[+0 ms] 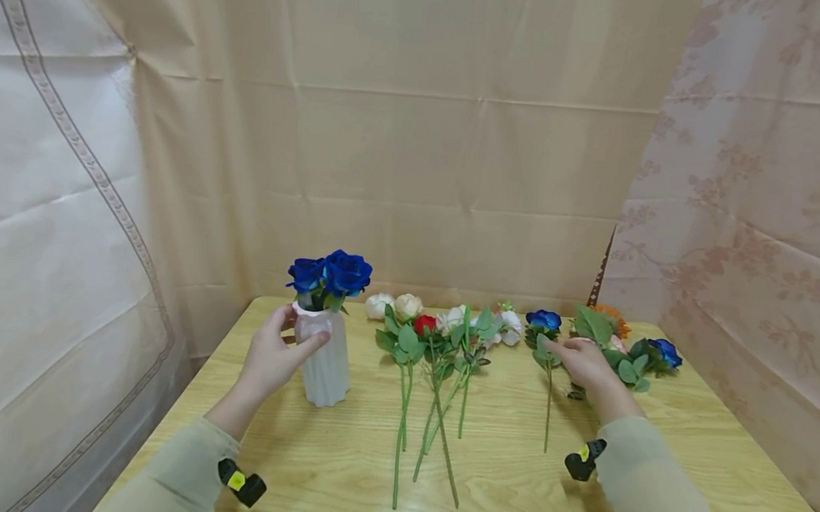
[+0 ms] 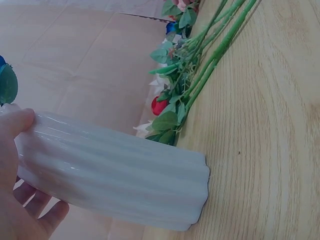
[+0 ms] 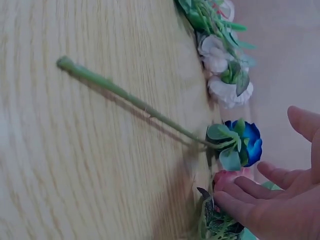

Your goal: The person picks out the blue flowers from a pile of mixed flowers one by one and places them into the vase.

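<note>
A white ribbed vase [image 1: 325, 364] stands upright on the left part of the wooden table, with two blue roses [image 1: 348, 274] in its mouth. My left hand [image 1: 270, 358] grips its upper part, thumb across the front and fingers at the far side; the left wrist view shows the thumb near the rim of the vase [image 2: 115, 162]. A single blue rose [image 1: 543, 320] lies on the right, its stem [image 3: 125, 95] pointing toward me. Beside its bloom, my right hand [image 3: 280, 200] reaches in with thumb and fingers spread apart, nothing between them.
Mid-table lies a row of white, cream and red flowers [image 1: 426, 324], their green stems [image 1: 401, 433] crossing toward the front edge. More flowers, including another blue rose [image 1: 665, 352] and an orange bloom [image 1: 613, 319], lie at the right. Beige cloth [image 1: 457, 150] hangs behind the table.
</note>
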Motion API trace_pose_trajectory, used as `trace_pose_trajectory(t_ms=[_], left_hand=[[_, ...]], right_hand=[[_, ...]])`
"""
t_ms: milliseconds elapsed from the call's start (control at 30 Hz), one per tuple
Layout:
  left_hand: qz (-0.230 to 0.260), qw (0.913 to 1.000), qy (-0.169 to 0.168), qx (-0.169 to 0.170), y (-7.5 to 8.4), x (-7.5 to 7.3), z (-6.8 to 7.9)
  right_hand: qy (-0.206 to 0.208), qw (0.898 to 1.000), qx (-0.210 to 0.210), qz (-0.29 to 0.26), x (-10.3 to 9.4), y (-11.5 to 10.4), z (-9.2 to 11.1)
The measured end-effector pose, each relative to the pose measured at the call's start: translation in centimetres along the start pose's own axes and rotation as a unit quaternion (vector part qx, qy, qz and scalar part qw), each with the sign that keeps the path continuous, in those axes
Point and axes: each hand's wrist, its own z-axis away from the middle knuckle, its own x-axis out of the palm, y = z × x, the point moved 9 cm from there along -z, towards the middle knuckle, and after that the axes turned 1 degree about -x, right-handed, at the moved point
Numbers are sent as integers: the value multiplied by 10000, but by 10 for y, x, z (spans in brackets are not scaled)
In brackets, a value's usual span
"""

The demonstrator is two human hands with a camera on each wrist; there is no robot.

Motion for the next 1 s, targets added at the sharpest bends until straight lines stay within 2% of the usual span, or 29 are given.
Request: trace_pose_trajectory(t_ms=[133, 267, 533, 767, 1000], left_hand=[[3, 10000, -3, 2, 1, 0, 1], [-24, 10000, -13, -5, 0, 0, 0], [-4, 10000, 5, -24, -3, 0, 0], [-18, 10000, -7, -5, 0, -1, 0], [-26, 10000, 12, 4, 2, -1, 1]], right_hand=[[32, 9997, -47, -250, 3, 3, -1], [-116, 9991, -106, -406, 14, 2, -2], [-294, 9994, -91, -170, 29, -8, 1], [-221, 9997, -117, 84, 17, -20, 2], [-114, 9990, -419, 94, -6, -46, 11]])
